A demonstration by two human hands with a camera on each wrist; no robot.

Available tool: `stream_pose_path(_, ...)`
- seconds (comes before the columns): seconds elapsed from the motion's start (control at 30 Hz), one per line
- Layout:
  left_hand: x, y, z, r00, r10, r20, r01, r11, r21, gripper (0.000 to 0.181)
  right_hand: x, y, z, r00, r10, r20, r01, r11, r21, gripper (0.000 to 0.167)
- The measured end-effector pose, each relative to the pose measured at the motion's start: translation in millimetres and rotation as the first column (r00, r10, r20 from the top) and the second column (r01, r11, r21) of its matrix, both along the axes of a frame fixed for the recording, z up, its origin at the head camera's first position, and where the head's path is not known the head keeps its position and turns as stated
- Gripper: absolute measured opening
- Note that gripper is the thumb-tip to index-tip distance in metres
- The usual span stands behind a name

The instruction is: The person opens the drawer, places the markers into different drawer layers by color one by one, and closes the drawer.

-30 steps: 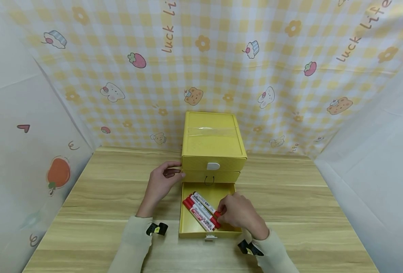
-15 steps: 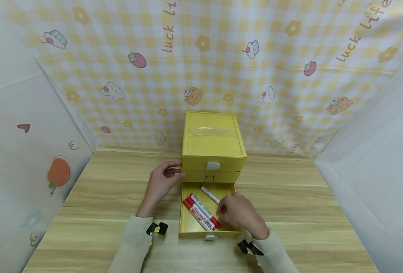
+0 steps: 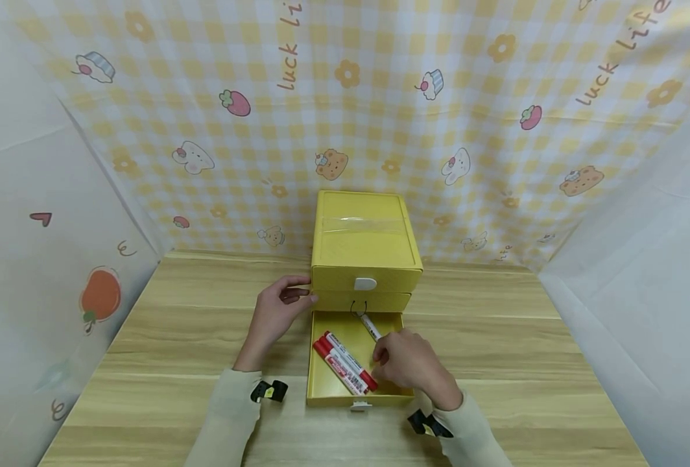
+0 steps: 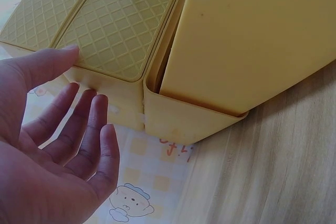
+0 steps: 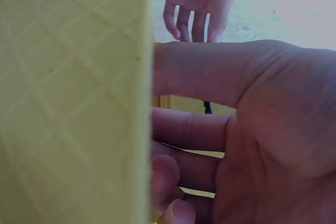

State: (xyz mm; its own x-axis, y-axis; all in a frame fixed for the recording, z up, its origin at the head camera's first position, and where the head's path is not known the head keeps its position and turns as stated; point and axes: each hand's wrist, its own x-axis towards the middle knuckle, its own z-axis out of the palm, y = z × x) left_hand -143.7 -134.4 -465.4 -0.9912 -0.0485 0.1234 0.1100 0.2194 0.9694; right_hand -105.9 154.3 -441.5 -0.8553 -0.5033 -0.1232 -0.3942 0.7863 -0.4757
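Note:
My right hand (image 3: 406,360) reaches into the pulled-out bottom drawer (image 3: 325,383) of a yellow cabinet and pinches a white-barrelled marker (image 3: 371,326). This marker points towards the back of the drawer; its near end is hidden by the fingers. To its left, two red-capped markers (image 3: 345,364) lie side by side on a slant. In the right wrist view, the drawer's front panel (image 5: 73,98) hides my fingertips. My left hand (image 3: 277,305) is at the cabinet's left side. Its thumb touches the front corner, and its fingers are loosely bent beside the side wall (image 4: 123,98).
The yellow cabinet (image 3: 359,246) has its upper drawers pushed in, and clear tape lies across its top. A black loop handle (image 3: 358,307) hangs on the middle drawer. Behind the wooden table (image 3: 485,337) hangs a checked cloth (image 3: 380,117).
The marker at my right hand has swung away from the two others, its far end turning right and towards the back. My left hand and the two red-capped markers have hardly moved.

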Motion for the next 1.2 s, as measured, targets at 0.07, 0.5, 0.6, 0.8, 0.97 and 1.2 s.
stream_pose_path(0.07, 0.5, -0.3, -0.5, 1.0, 0.001, 0.002, -0.001, 1.0, -0.001, 0.041, 0.8, 1, 0.8, 0.999, 0.004, -0.033, -0.005, 1.0, -0.013, 0.014)
stream_pose_path(0.5, 1.6, -1.3, -2.0, 1.0, 0.007, 0.0, -0.007, 1.0, -0.006, 0.041, 13.8, 9, 25.5, 0.987, 0.014, -0.159, -0.028, 0.996, -0.087, 0.014)
stream_pose_path(0.6, 1.7, -0.7, -2.3, 1.0, 0.006, 0.003, -0.006, 1.0, -0.004, 0.041, 16.4, 9, 29.1, 0.984, 0.013, -0.177, -0.032, 0.994, -0.104, 0.014)
stream_pose_path(0.8, 2.1, 1.0, -1.4, 1.0, 0.002, 0.006, -0.002, 1.0, 0.007, 0.039, 21.6, 8, 31.8, 0.982, 0.014, -0.189, -0.04, 0.99, -0.135, 0.011)
stream_pose_path(0.97, 1.7, 1.3, 0.1, 1.0, 0.002, -0.006, -0.002, 1.0, 0.008, 0.038, 28.1, 8, 26.4, 0.976, 0.025, -0.218, -0.058, 0.988, -0.142, 0.012)
stream_pose_path(1.2, 1.5, 0.4, 1.3, 1.0, 0.007, -0.011, -0.007, 1.0, 0.001, 0.038, 42.6, 12, 10.6, 0.956, 0.057, -0.289, -0.101, 0.985, -0.141, 0.016)
